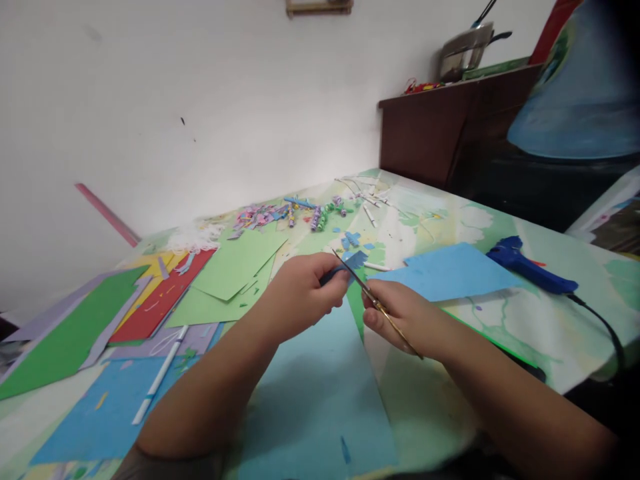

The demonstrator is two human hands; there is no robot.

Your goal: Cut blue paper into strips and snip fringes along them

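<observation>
My left hand (314, 287) pinches a small blue strip of craft paper (357, 260), whose free end sticks out past the fingertips with a ragged, cut-looking edge. In my right hand (400, 312) is a pair of scissors (376, 301) with gold-coloured handles. Their blades point up and left, lying across the blue strip close to my left fingers. Whether the blades are parted is hard to make out. Under both hands lies a light blue sheet (320, 393), with a small blue scrap (345, 450) near its front edge.
A blue glue gun (533, 263) with a black cord lies at right, beside a blue sheet (455, 270). Green sheets (240, 267), a red sheet (163, 300) and a white stick (160, 377) are at left. Paper scraps (260, 217) and rolled paper pieces (316, 217) lie farther back.
</observation>
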